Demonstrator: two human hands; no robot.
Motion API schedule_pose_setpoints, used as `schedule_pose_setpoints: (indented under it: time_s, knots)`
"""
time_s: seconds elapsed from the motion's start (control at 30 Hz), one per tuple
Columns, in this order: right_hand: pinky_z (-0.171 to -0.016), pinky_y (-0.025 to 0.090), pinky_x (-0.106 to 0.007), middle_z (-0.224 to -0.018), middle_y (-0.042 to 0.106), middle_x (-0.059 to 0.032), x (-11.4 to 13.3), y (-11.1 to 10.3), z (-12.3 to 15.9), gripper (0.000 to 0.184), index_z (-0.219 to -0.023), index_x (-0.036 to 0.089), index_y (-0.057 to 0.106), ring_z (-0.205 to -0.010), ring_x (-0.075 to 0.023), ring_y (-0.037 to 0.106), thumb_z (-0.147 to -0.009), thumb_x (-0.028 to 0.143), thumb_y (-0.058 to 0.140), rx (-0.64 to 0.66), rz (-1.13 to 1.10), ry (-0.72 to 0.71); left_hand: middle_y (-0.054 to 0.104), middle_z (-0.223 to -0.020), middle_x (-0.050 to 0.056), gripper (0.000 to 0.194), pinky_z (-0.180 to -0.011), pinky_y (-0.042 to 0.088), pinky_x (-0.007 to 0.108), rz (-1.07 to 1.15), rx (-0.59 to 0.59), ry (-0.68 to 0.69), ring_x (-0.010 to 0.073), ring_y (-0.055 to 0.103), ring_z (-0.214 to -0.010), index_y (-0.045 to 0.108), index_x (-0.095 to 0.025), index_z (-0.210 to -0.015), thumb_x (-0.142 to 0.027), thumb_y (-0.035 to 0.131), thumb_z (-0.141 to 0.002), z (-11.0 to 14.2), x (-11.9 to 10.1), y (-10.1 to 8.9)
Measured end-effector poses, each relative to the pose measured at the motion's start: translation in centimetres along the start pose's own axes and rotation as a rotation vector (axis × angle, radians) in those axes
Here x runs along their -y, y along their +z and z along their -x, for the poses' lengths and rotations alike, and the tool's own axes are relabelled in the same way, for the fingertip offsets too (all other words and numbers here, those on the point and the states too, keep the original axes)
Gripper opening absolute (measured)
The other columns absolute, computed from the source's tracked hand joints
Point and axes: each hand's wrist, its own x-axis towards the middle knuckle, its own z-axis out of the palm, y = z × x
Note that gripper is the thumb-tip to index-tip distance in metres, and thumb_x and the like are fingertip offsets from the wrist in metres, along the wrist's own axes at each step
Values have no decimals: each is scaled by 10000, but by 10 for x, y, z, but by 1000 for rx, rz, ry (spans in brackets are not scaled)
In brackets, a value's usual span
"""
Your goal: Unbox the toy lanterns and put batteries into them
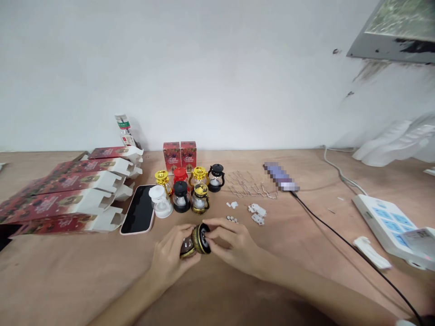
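smooth brown tabletop point(217, 280), glassy round-based lantern point(193, 242) between both bare hands point(175, 251) point(234, 244)

Both the left hand point(174, 251) and the right hand point(234, 240) are left bare, with slender fingers shown. The left forearm point(134, 294) and right forearm point(306, 281) are uncovered along their visible lengths. At the far end of the right forearm, a small white patch point(404, 323) is seen, possibly a sleeve edge; its detail is blurred.
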Motion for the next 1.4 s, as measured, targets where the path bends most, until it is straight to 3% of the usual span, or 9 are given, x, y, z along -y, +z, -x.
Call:
schedule_pose_setpoints:
  time_s: [0.4, 0.67, 0.83, 0.97, 1.07, 1.13, 1.23, 1.4]
  knots:
    - [-722, 555, -261, -995, 681, -108, -2, 2, 5, 117, -736, 186, 580, -825, -153, 677, -810, 104, 538, 71, -10, 67, 695, -917, 90, 254, -681, 549, 267, -25, 10, 22, 195, 688, -809, 521, -185, -1042, -201, 565, -792, 1, 1, -1]
    - [-681, 550, -236, -923, 690, -103, -3, 8, 3, 124, -720, 187, 566, -765, -143, 678, -802, 102, 529, -8, 0, 33, 698, -892, 85, 228, -666, 556, 261, -15, -11, 12, 192, 691, -786, 517, -187, -1021, -215, 556, -799, -1, 0, -2]
    - [-693, 552, -221, -901, 693, -72, -5, 4, 0, 128, -825, 200, 588, -762, -133, 676, -805, 97, 514, -9, -26, 7, 701, -939, 96, 315, -697, 558, 253, 48, -3, 23, 199, 695, -828, 521, -192, -1069, -183, 576, -759, -1, 0, -3]
    - [-765, 549, -250, -987, 678, -103, -6, -10, -1, 195, -1010, 193, 582, -854, -153, 667, -842, 134, 503, 42, 79, -152, 684, -938, 83, 306, -675, 546, 247, 269, 75, -141, 191, 675, -816, 567, -195, -993, -186, 627, -693, -10, -1, -8]
    - [-789, 545, -297, -1002, 658, -131, -10, -18, 0, 253, -1119, 165, 548, -907, -182, 646, -881, 228, 487, 98, 114, -301, 666, -786, 41, 235, -591, 520, 251, 545, 249, -348, 169, 627, -677, 613, -183, -862, -313, 672, -675, -17, 0, -12]
    - [-789, 542, -315, -972, 655, -131, -13, -20, 2, 279, -1140, 149, 538, -901, -189, 635, -901, 284, 486, 117, 114, -345, 665, -747, 37, 312, -580, 520, 268, 741, 366, -488, 179, 618, -663, 642, -177, -845, -435, 675, -673, -18, 2, -13]
    - [-768, 536, -296, -927, 647, -111, -16, -18, 8, 241, -1118, 152, 549, -856, -168, 622, -917, 269, 487, 110, 97, -347, 697, -822, 64, 429, -662, 546, 345, 924, 434, -649, 230, 651, -762, 682, -172, -895, -529, 676, -657, -10, 5, -11]
    - [-742, 533, -288, -904, 632, -94, -13, -12, 16, 220, -1101, 163, 544, -811, -150, 607, -932, 283, 472, 92, -84, -271, 721, -869, 74, 361, -644, 557, 373, 863, 432, -751, 251, 672, -810, 679, -178, -995, -354, 703, -681, 11, 7, -1]
